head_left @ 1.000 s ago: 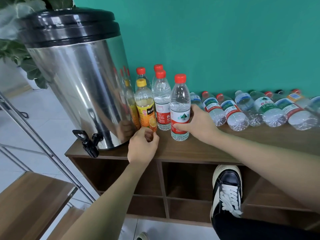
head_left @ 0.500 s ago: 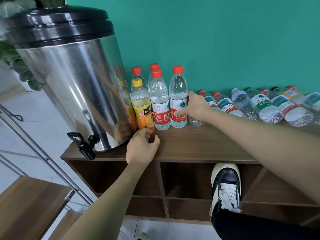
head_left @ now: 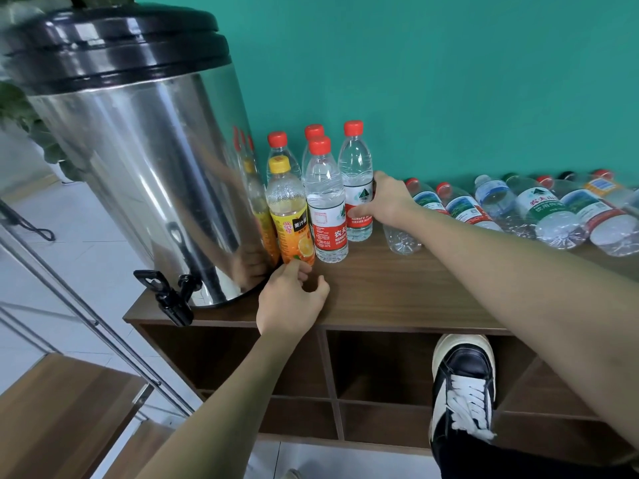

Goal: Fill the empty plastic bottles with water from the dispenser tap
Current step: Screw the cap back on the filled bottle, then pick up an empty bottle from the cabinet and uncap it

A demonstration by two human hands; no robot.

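Five capped bottles stand upright in a cluster at the table's [head_left: 397,299] back edge, just right of the steel dispenser [head_left: 138,174], and they look filled. The right hand [head_left: 383,202] has its grip wrapped round the rightmost of them, a red-capped water bottle [head_left: 356,188], which stands on the table against the others; I judge it is just being parked with the finished ones. The left hand [head_left: 294,299] rests at the front edge, its fingers loosely curled near the foot of the orange juice bottle [head_left: 290,219]; whether they pinch anything I cannot tell. Toward the right end of the table a row of empty bottles [head_left: 539,216] lies on its side. So roughly half remains, and nothing stands under the dispenser tap [head_left: 169,293] at the front left corner.
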